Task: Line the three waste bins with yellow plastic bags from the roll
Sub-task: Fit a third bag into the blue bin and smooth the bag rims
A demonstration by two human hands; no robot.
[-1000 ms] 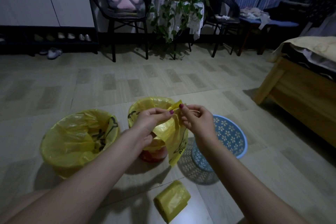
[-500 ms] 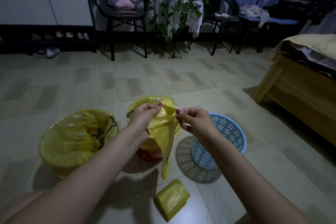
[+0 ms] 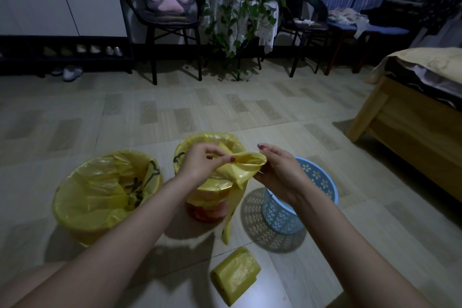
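Head view looks down at a pale tiled floor (image 3: 225,112). Both hands work a loose yellow plastic bag (image 3: 240,170) at centre frame: the left hand (image 3: 200,165) pinches its mouth edge between thumb and forefinger, and the right hand (image 3: 280,172) has its fingers curled into the opening, spreading it. The bag's tail hangs toward 6 o'clock. At 9 o'clock stands a wide bin lined in yellow plastic (image 3: 105,195); behind the hands, a smaller lined red bin (image 3: 207,207). At 3 o'clock, an unlined blue perforated basket (image 3: 317,182). At 6 o'clock the yellow bag roll (image 3: 235,275) lies on the floor.
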